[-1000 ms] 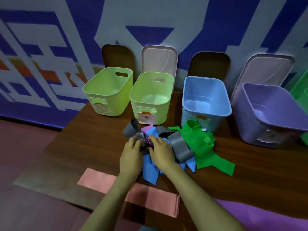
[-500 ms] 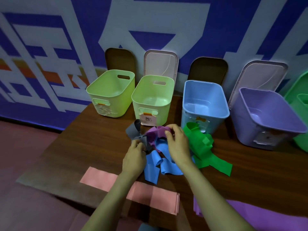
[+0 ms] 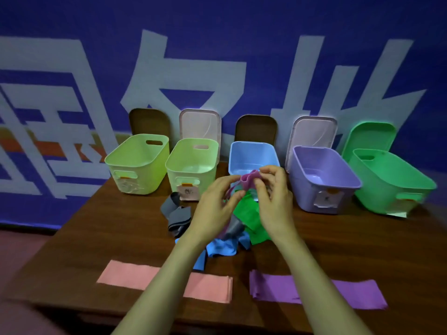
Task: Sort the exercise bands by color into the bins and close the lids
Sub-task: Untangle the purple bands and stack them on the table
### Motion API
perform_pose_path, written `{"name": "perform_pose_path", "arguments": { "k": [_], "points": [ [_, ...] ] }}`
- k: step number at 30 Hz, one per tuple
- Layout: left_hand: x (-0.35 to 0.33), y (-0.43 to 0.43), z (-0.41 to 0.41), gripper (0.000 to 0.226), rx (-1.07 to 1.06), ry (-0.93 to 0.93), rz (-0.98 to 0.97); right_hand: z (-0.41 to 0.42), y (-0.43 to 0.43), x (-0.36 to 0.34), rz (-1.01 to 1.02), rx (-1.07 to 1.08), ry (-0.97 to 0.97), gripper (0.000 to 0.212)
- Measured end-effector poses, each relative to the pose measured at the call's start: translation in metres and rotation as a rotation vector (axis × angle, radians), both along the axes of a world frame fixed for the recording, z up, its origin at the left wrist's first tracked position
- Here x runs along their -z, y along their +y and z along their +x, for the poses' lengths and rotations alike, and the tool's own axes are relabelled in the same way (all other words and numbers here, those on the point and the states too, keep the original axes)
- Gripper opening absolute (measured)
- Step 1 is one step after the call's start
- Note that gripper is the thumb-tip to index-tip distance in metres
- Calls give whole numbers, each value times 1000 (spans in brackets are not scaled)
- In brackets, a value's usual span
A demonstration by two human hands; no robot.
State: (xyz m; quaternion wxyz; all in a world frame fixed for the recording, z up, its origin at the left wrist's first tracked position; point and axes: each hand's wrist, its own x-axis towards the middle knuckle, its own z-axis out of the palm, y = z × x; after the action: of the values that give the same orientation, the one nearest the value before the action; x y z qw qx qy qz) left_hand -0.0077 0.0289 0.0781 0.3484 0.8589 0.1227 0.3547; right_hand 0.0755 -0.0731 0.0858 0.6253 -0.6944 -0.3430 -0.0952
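Both hands hold a purple band lifted above the pile, in front of the blue bin. My left hand pinches its lower part and my right hand grips its bunched top. Under the hands lie grey bands, a green band and blue bands. A pink band and a second purple band lie flat near the front edge. Behind stand two yellow-green bins, a purple bin and a green bin, all without bands.
Lids lean upright against the wall behind the bins: two brown, two pale pink, one green. The brown table ends close at the front and left. A blue wall banner rises right behind.
Both hands have lifted the purple band out of the pile, up and toward the bins. The view has tilted up, showing the green bin and the flat purple band.
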Motion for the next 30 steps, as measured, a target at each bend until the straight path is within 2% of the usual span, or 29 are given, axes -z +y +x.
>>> {"name": "perform_pose_path", "arguments": {
  "k": [3, 6, 10, 12, 16, 20, 24, 27, 28, 30],
  "points": [
    [-22, -20, 3, 21, 39, -119, -131, -2, -18, -26, 59, -12, -31, 26],
    [-39, -37, 3, 13, 31, -173, -166, -2, -36, -44, 53, 11, -107, 18],
    [-52, -54, 3, 12, -13, -237, -102, -4, -51, -54, 9, 101, -251, 8],
    [-53, -57, 3, 13, -51, -275, -52, -9, -58, -57, 17, 111, -207, 10],
    [-50, -64, 4, 23, -138, -293, 200, -14, -70, -67, 2, 4, 7, 14],
    [-44, -70, 7, 24, -137, -270, 251, -6, -76, -66, -73, 42, -34, 8],
    [-37, -68, 3, 14, -91, -225, 145, 3, -78, -69, -101, 145, -178, 12],
    [-36, -67, -2, 26, -19, -181, 56, 4, -78, -74, -127, 118, -244, 21],
    [-38, -70, -4, 33, 23, -169, -21, 2, -78, -76, -111, 89, -261, 23],
    [-49, -76, -6, 40, 128, -165, -299, -2, -78, -79, -75, 13, -292, 28]
  ]
}}
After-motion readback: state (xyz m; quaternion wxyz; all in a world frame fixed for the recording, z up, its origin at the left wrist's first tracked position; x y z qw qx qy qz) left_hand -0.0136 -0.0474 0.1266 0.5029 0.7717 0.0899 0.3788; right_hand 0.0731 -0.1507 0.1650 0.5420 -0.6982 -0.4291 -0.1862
